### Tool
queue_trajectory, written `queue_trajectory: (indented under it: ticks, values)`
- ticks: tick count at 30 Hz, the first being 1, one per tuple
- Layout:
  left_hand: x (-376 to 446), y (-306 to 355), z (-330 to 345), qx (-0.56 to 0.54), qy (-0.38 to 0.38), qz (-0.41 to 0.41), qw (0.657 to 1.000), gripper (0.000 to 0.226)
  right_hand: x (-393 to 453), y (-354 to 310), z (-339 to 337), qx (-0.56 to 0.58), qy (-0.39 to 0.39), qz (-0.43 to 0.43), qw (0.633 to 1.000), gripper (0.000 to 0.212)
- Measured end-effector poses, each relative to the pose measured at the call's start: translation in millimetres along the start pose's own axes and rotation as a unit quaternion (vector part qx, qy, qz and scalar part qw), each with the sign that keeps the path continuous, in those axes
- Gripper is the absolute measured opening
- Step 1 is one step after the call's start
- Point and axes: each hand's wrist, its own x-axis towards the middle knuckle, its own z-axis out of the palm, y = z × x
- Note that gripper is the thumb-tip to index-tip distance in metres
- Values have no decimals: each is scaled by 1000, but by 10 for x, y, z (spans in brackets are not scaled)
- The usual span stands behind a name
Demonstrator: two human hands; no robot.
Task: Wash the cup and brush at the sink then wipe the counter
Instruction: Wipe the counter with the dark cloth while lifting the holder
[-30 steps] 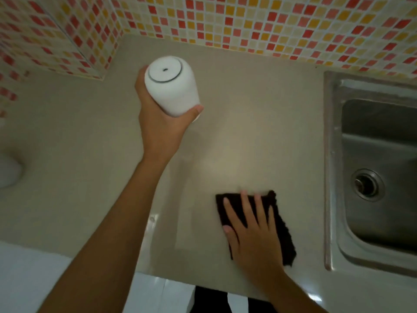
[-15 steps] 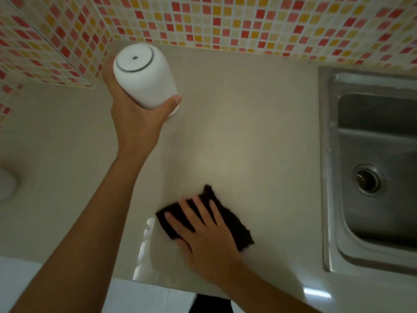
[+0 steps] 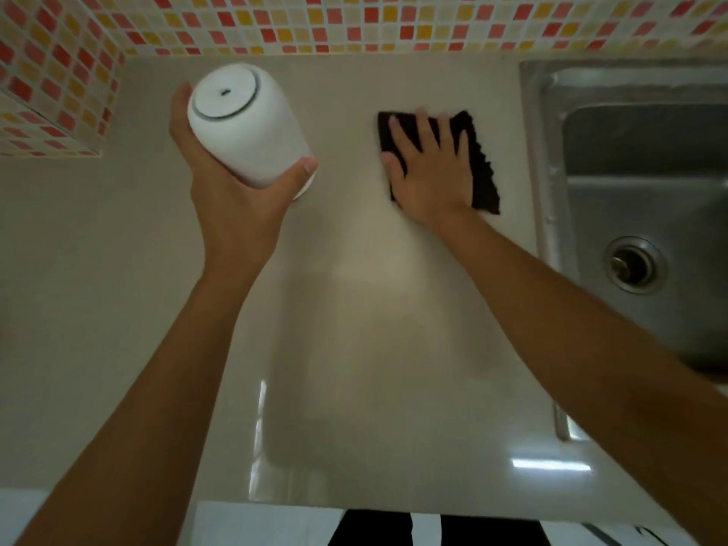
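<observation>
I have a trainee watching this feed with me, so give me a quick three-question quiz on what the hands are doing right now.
1. True or false: the right hand is pressing the dark cloth flat on the counter.
2. Which does the left hand hold? A) a brush B) a white cup C) a sponge
3. Fill in: the cloth lies between the cup and the ___.

Key
1. True; the fingers are spread over the cloth.
2. B; it is lifted off the counter, flat end toward the camera.
3. Sink; its steel rim is just right of the cloth.
</observation>
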Motion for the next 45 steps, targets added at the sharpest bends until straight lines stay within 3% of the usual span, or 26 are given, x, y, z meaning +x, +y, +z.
queue_trajectory:
  ticks: [3,6,8,10,13,18,20,23,27,29,32,35,39,45]
  values:
    - [60,41,-4,5,6,-12,1000,107,-1339,-365,130,30,25,-123,992,55]
    - [93,57,53,-12,11,-19,1000,107,-2725,-639,160,23,-46,-258,965,56]
    - [67,49,81,-20,11,-22,1000,108,-2857,-576,165,29,-92,-305,948,55]
    - [9,22,89,-19,8,-22,1000,108,-2365,-493,170,37,-81,-317,944,53]
    - [-96,-26,64,-6,12,-21,1000,107,-1203,-380,176,17,-22,-242,970,55]
    - [-272,-98,43,-5,-1,-23,1000,106,230,214,-118,-5,-67,-52,996,62]
    - [-325,-93,36,-12,-5,-25,1000,107,147,358,-151,-6,-58,-23,998,63]
    - [-355,-36,57,-31,-3,-36,999,108,-785,312,-89,-9,0,-50,999,61]
    - [-396,37,189,-54,-28,-41,997,110,-2522,239,-99,-8,-66,-154,986,63]
    - [-437,39,259,-59,-50,-41,996,111,-2782,329,-99,-15,-90,-193,977,64]
    - [-528,44,346,-54,-68,-38,995,112,-2256,471,-86,-18,-55,-175,983,61]
    - [-649,47,421,-57,-81,-43,994,112,-1269,653,-127,-29,-10,-61,998,61]
    - [-801,16,521,-61,-101,-50,992,113,-278,765,-207,-23,-21,28,999,58]
    - [-869,-4,589,-62,-98,-40,992,111,-760,716,-166,9,16,15,1000,52]
